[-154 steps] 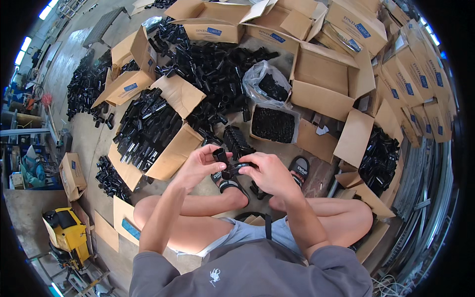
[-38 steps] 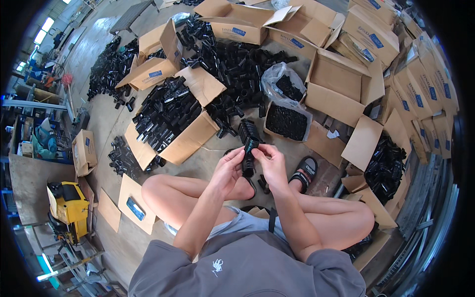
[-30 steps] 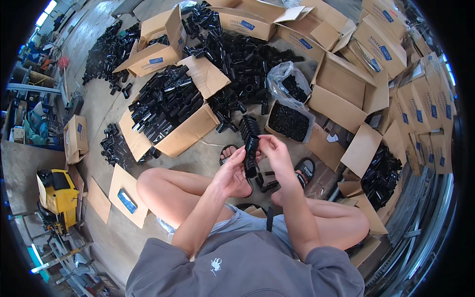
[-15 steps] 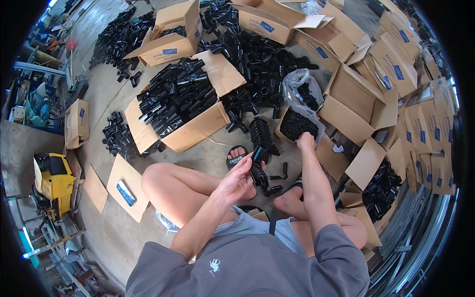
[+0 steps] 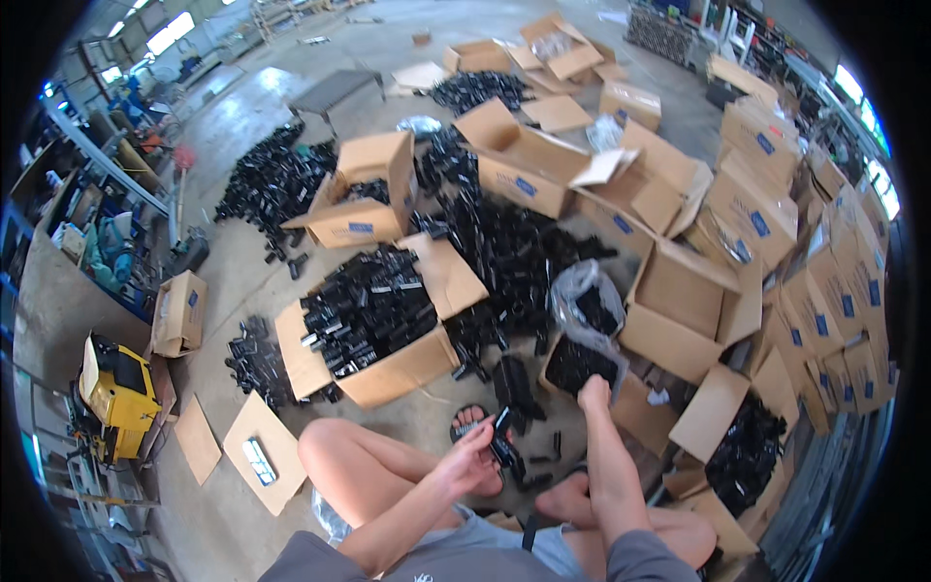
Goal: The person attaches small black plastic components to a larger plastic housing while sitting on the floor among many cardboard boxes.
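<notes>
Head cam caught the left hand (image 5: 467,468) gripping a black fitting (image 5: 504,450) at lower centre of the frame. Its long axis ran on a slant, one end aimed at the top edge, the other down and a bit right, though blur hid the finer shape. Up and right of that, the right hand (image 5: 593,391) was at a lined box (image 5: 621,371) of small black parts (image 5: 574,364), fingertips hidden, so I couldn't tell if it gripped any. A cluster of black pieces (image 5: 516,386) sat between them on the floor (image 5: 228,303).
</notes>
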